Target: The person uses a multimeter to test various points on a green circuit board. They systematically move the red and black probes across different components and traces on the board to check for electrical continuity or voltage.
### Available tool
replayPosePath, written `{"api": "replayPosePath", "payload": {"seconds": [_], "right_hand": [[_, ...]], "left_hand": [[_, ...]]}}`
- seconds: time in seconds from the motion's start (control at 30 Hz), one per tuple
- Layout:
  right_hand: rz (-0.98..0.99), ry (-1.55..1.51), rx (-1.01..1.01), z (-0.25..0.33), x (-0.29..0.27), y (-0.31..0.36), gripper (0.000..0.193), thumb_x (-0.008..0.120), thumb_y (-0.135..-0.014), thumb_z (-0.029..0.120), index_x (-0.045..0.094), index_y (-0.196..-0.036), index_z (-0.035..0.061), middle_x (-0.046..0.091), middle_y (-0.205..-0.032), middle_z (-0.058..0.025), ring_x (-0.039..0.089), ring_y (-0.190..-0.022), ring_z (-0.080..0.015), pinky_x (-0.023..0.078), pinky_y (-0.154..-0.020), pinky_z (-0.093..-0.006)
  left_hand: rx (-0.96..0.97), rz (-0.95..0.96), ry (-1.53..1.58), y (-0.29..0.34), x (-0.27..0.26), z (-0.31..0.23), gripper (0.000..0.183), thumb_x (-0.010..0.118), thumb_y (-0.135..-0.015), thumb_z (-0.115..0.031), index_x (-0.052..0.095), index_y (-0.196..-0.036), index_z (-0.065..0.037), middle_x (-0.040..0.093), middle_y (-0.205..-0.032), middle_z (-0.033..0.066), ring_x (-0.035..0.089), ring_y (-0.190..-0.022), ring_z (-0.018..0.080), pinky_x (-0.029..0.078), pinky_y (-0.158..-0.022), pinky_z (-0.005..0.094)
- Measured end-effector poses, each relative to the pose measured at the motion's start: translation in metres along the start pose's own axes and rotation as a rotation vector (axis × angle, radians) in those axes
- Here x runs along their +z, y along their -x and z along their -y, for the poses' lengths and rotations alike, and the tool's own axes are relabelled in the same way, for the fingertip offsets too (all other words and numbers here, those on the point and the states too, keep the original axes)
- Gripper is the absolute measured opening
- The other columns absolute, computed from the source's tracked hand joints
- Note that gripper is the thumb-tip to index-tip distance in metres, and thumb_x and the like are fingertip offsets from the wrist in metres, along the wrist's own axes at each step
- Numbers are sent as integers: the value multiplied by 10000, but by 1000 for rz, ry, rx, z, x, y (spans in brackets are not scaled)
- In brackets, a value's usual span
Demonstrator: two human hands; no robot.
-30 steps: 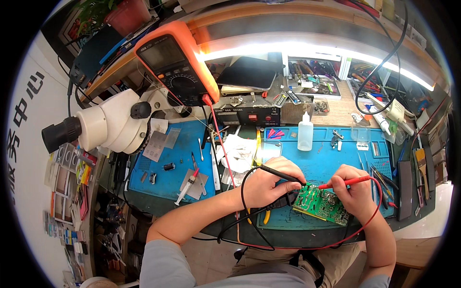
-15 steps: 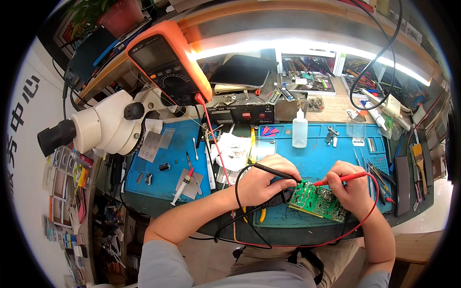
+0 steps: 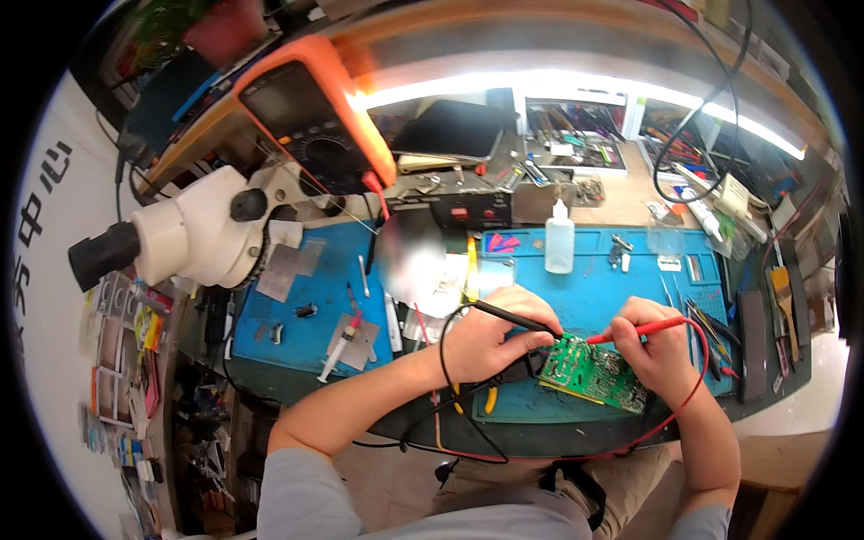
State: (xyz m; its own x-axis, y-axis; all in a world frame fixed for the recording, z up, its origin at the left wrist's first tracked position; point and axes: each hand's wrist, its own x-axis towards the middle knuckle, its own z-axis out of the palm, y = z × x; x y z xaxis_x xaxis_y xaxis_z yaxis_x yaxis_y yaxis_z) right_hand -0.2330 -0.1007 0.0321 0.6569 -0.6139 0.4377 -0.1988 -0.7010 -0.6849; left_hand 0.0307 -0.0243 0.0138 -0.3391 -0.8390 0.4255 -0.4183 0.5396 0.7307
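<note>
A green circuit board (image 3: 596,374) lies tilted at the front of the blue work mat, solder side up. My left hand (image 3: 486,346) is closed around a black test probe (image 3: 509,315), whose tip points at the board's upper left corner. In my right hand (image 3: 655,355) is a red test probe (image 3: 664,325), angled down to the board's upper edge. Whether either tip touches metal is too small to tell. Behind to the left stands an orange multimeter (image 3: 364,126); a red lead runs from it. Part of a dark object (image 3: 531,364) shows beside the board, under my left hand.
A white microscope (image 3: 193,229) reaches in from the left. A syringe (image 3: 340,349) lies on the left mat (image 3: 256,337). A clear bottle (image 3: 560,241) stands behind the board; tweezers and pliers (image 3: 711,337) lie at right. Probe leads loop over the front edge. A blurred patch hides part of the middle.
The view has shifted slightly. Both hands keep their hold on the probes at the board, with hardly any movement. A blurred patch now covers the area below the multimeter.
</note>
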Motion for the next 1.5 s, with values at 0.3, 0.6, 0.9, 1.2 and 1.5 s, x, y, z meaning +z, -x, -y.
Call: {"api": "replayPosePath", "payload": {"seconds": [0.3,0.6,0.9,1.2,1.5], "right_hand": [[-70,-145,88,-6,-4,5,162,685,-958,91,684,-817,11,712,-779,-99,673,-647,-208,505,-574,-333],[-75,-106,46,-12,3,4,192,682,-977,145,700,-831,22,697,-730,-75,650,-579,-186,493,-537,-313],[-62,-60,52,-12,1,5,178,689,-970,143,702,-842,21,693,-736,-93,663,-591,-209,497,-542,-325],[-17,-14,24,-2,-2,0,153,686,-952,97,678,-817,25,678,-734,-94,654,-619,-241,498,-560,-353],[-33,-29,49,-3,1,4,158,663,-917,31,626,-765,10,628,-684,-103,600,-574,-234,458,-533,-353]], "left_hand": [[-48,4,7,-1,6,0,149,728,-941,-151,711,-1046,-47,734,-1029,84,658,-961,271,490,-884,388],[-57,0,-4,1,4,-1,172,737,-941,-188,712,-1030,-43,733,-1016,77,654,-960,266,490,-893,394],[-59,4,2,-1,5,-1,176,736,-942,-193,713,-1029,-41,733,-1015,78,654,-961,265,486,-898,395],[-46,-9,30,0,5,-2,155,730,-943,-160,713,-1048,-48,732,-1022,83,654,-962,269,488,-893,388],[16,-19,30,2,5,4,146,736,-928,-125,707,-1055,-58,710,-1034,71,662,-972,264,494,-883,383]]}}
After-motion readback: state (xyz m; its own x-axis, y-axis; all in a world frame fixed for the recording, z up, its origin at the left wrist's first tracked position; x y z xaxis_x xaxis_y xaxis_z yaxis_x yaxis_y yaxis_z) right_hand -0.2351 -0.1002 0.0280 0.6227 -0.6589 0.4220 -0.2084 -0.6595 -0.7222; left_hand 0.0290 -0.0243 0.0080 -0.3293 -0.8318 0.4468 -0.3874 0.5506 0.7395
